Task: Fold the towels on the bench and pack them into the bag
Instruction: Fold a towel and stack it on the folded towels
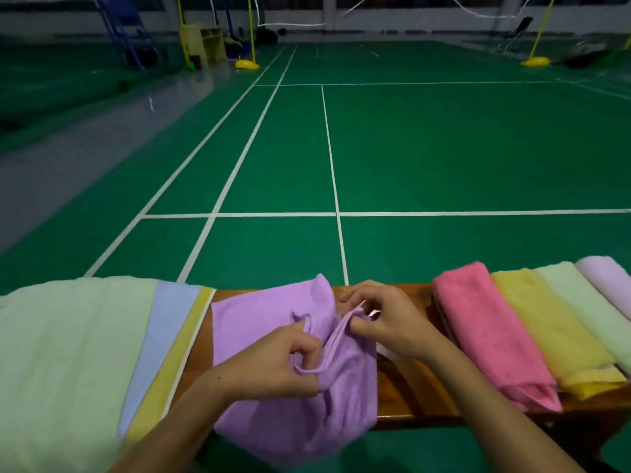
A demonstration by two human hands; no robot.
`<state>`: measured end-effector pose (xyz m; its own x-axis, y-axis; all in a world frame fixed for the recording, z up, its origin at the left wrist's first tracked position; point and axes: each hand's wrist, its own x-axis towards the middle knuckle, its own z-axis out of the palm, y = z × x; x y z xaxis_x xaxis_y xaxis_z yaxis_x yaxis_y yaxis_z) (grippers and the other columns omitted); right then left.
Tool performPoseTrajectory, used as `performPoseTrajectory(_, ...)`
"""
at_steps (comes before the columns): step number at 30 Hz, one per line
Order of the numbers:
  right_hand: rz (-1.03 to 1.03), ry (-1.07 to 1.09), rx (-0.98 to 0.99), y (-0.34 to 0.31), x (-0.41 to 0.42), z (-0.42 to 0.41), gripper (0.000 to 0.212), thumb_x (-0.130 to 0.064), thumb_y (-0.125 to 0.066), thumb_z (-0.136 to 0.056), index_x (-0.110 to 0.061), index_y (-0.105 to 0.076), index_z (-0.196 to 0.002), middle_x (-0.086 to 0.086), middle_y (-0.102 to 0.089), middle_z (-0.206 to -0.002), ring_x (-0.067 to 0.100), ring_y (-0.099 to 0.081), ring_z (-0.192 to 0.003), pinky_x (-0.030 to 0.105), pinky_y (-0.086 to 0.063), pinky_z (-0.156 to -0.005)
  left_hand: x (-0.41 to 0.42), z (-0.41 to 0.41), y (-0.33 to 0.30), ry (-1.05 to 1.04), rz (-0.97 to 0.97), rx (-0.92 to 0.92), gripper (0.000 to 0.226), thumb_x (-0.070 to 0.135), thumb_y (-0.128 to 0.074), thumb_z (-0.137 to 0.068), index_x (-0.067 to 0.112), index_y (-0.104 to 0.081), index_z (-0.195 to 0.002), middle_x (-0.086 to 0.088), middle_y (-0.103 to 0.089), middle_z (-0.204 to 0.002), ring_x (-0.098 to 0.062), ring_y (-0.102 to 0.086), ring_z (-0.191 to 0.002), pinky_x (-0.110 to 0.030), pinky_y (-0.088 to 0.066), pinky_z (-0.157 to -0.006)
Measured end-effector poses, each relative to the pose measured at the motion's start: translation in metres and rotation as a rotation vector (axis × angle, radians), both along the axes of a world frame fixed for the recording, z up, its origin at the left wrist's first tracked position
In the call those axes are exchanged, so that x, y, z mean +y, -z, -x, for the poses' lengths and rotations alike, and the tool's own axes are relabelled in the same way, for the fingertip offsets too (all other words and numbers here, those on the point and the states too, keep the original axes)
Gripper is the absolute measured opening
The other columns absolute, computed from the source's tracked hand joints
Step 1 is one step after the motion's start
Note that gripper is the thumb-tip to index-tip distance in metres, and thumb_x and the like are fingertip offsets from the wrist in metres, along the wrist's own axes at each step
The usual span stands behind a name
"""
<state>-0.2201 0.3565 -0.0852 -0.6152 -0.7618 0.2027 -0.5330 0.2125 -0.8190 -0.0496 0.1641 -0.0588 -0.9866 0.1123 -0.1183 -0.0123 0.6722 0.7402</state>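
A purple towel lies bunched across the middle of the wooden bench, its near edge hanging over the front. My left hand grips a raised fold of it near the centre. My right hand pinches the same fold's edge a little farther back. To the right lie folded towels side by side: pink, yellow, pale green and lilac. On the left, a pale green towel lies spread over a blue towel and a yellow one. No bag is in view.
Beyond the bench stretches a green court floor with white lines. Yellow net posts and a blue frame stand far back. A bench leg shows at lower right.
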Motion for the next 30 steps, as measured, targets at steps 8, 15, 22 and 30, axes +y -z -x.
performPoseTrajectory(8,-0.173,-0.15,0.099,0.001,-0.016,-0.005,0.014,-0.035,-0.069,-0.068,-0.036,-0.076,-0.08,-0.028,-0.056,-0.141,0.009,-0.071,-0.091,0.035,-0.059,-0.076,0.017,0.004,0.017,0.188,0.62,0.085,0.031,0.042,-0.062,-0.085,0.015,-0.053,-0.073,0.009,-0.039,-0.074,-0.02,-0.047,-0.07,-0.042,-0.051,-0.066)
performPoseTrajectory(15,-0.372,-0.267,-0.059,0.007,-0.03,0.007,0.013,-0.023,-0.08,-0.072,-0.027,-0.08,-0.085,-0.011,-0.051,-0.155,-0.023,-0.054,-0.098,0.004,-0.037,-0.072,0.023,0.004,0.018,0.246,0.7,0.142,0.031,0.041,-0.062,-0.083,0.017,-0.049,-0.068,0.004,-0.039,-0.067,-0.02,-0.045,-0.067,-0.04,-0.047,-0.062)
performPoseTrajectory(22,-0.418,-0.278,-0.045,0.001,-0.037,0.012,0.012,-0.022,-0.078,-0.077,-0.021,-0.083,-0.088,-0.001,-0.069,-0.077,0.004,-0.053,-0.068,0.029,-0.045,-0.064,0.009,-0.001,0.021,0.183,0.652,0.138,0.035,0.047,-0.06,-0.081,0.017,-0.048,-0.07,0.002,-0.045,-0.07,-0.021,-0.046,-0.07,-0.042,-0.045,-0.062)
performPoseTrajectory(30,-0.356,-0.261,0.227,0.005,-0.025,0.014,0.009,-0.026,-0.078,-0.083,-0.02,-0.083,-0.087,-0.005,-0.075,-0.11,-0.006,-0.061,-0.086,0.032,-0.054,-0.08,-0.003,-0.003,0.024,0.092,0.538,0.09,0.04,0.051,-0.061,-0.083,0.013,-0.051,-0.073,-0.001,-0.052,-0.07,-0.021,-0.049,-0.071,-0.043,-0.05,-0.066)
